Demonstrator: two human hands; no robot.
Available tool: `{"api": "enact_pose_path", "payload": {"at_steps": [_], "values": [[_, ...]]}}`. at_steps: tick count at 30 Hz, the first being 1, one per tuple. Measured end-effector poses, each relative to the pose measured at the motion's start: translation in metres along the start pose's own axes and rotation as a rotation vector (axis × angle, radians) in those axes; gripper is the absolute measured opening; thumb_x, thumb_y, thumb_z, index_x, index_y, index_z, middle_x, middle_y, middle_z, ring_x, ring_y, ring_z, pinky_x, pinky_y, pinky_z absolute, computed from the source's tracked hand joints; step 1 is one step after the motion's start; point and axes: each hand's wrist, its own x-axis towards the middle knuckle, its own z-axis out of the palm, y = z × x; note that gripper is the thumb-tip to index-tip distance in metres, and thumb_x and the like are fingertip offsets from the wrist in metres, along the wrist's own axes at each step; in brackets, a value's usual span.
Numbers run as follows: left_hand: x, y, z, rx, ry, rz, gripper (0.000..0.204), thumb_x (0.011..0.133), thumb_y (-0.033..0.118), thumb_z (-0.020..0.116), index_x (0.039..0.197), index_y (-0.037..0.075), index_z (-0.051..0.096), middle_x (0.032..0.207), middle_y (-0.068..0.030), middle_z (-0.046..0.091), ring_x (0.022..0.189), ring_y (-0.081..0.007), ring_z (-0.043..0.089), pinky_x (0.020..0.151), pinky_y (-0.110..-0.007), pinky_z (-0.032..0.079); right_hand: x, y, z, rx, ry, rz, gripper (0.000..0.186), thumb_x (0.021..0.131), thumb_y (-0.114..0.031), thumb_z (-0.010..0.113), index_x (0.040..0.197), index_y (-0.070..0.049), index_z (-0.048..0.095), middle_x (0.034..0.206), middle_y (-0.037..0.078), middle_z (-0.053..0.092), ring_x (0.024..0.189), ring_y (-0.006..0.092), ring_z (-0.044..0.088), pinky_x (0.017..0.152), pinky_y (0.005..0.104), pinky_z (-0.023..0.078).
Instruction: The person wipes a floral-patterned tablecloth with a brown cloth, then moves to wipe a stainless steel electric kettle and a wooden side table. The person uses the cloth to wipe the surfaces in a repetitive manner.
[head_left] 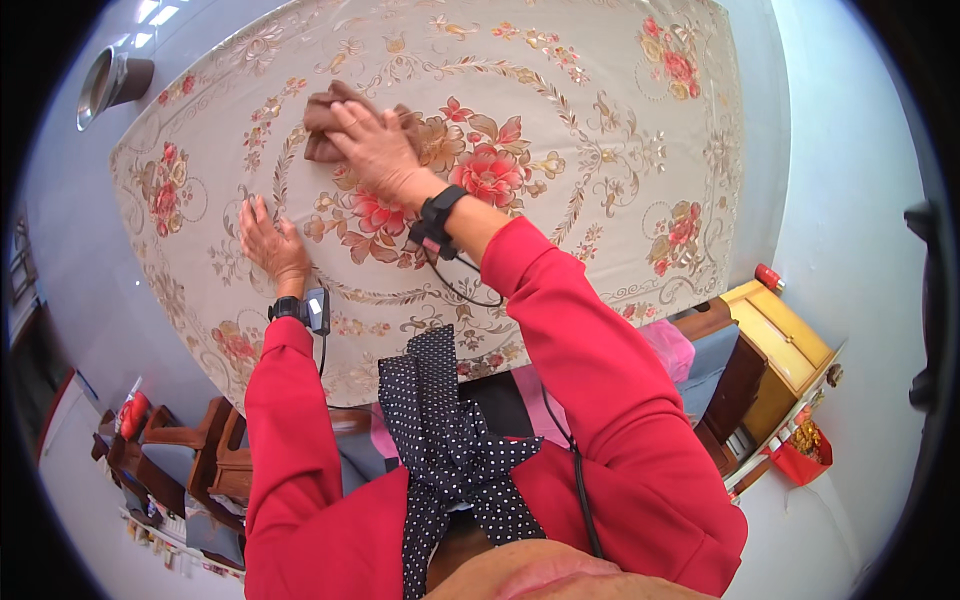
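Observation:
A floral tablecloth [560,225], pale beige with red flowers and gold leaves, covers the large table in front of me. My right hand [378,152] lies over a crumpled brown cloth [322,122] and holds it against the tablecloth, left of the central flowers. Parts of the brown cloth stick out beyond the fingers and beside the palm; the rest is hidden under the hand. Nearer and to the left, my left hand [274,243] rests on the tablecloth with its fingers apart and nothing in them.
A grey-brown bin [128,80] stands on the floor past the table's far left corner. Wooden chairs [185,440] are at the lower left. A yellow wooden cabinet [785,335] and a red bag [805,462] sit at the right. Thin cables hang from both wrists.

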Motion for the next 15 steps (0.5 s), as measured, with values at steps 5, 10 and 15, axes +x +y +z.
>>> {"api": "enact_pose_path", "payload": {"at_steps": [5,10,15], "values": [[-0.001,-0.002,0.001,-0.007,-0.008,-0.006,0.060,0.089,0.027,0.053,0.148,0.018,0.042,0.155,-0.0077,0.037,0.146,-0.0271,0.029,0.116,-0.051,0.021,-0.030,0.126,-0.019,-0.048,0.055,0.199,0.045,0.072,-0.021,0.076,0.116,-0.024,0.068,0.142,0.002,0.048,0.136,0.0220,0.042,0.101,0.0564,0.038],[-0.001,-0.004,0.005,-0.003,0.002,0.003,0.061,0.089,0.028,0.053,0.148,0.018,0.042,0.155,-0.0080,0.036,0.146,-0.0279,0.029,0.114,-0.053,0.021,-0.114,0.294,-0.078,-0.114,0.156,0.674,0.041,0.080,-0.011,0.060,0.120,-0.020,0.064,0.143,0.010,0.046,0.134,0.0307,0.043,0.103,0.0490,0.043],[-0.001,-0.006,0.006,0.012,0.013,0.010,0.060,0.089,0.029,0.053,0.147,0.018,0.042,0.154,-0.0078,0.037,0.145,-0.0281,0.031,0.114,-0.053,0.022,-0.252,0.369,-0.123,-0.265,0.016,0.977,0.045,0.088,-0.015,0.063,0.132,-0.015,0.055,0.136,0.017,0.054,0.124,0.0383,0.052,0.107,0.0452,0.042]]}}
